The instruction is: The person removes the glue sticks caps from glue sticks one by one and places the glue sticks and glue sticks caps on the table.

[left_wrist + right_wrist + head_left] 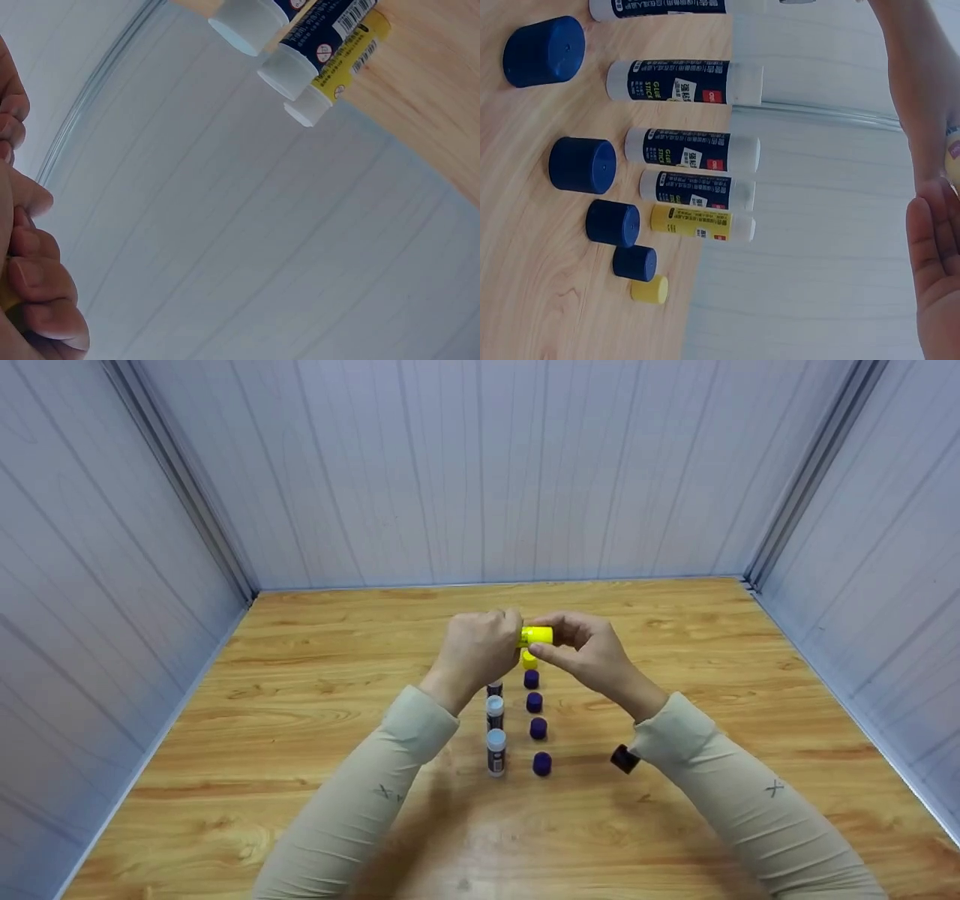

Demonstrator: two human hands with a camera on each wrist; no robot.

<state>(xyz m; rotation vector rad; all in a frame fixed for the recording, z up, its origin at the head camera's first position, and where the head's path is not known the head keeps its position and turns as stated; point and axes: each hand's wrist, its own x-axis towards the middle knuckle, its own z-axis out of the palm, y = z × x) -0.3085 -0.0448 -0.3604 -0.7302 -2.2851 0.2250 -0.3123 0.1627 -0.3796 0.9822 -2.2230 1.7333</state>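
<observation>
Above the far part of the table, my left hand (480,652) grips a yellow glue stick (525,637), its fingers curled round the barrel. The stick lies about level, with its yellow end (542,635) pointing right. My right hand (592,656) pinches that end between thumb and fingers. Below the hands stands a row of uncapped dark blue glue sticks (496,754) with whitish tops. A standing yellow glue stick (694,223) ends the row in the right wrist view. Beside it runs a row of blue caps (541,763), with a yellow cap (530,661) at its far end.
A dark cap-like cylinder (624,759) lies tilted by the right sleeve, apart from the rows. The wooden table (315,720) is closed in by pale panel walls (442,472) at the back and both sides.
</observation>
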